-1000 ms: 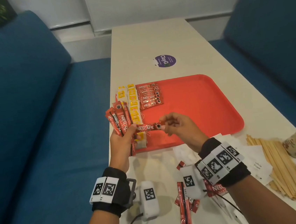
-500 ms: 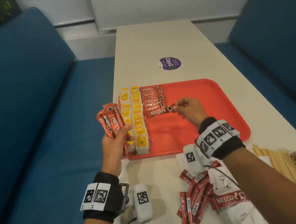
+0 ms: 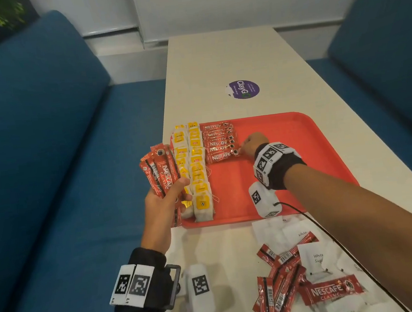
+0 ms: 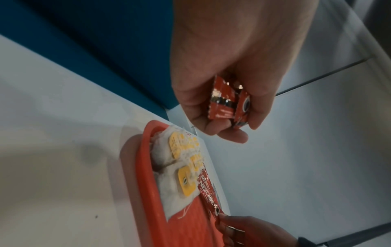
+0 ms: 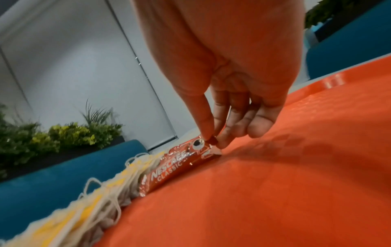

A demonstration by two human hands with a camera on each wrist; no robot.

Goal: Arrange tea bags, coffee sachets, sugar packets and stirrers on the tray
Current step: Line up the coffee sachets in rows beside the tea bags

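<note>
Right hand point(image 3: 253, 142) is pinching the end of a coffee sachet point(image 3: 221, 156) that's lying on the red tray point(image 3: 288, 147), nearest in its row, right beside the tea bags point(image 3: 197, 172). Left hand point(image 3: 165, 200) grips a bunch of sachets point(image 3: 160, 170) over the counter's point(image 3: 215, 60) left edge.

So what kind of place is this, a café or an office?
Probably an office break area or café booth, though I can't tell which: blue upholstered benches flank a long pale table, with potted greenery by a plain white wall.
</note>
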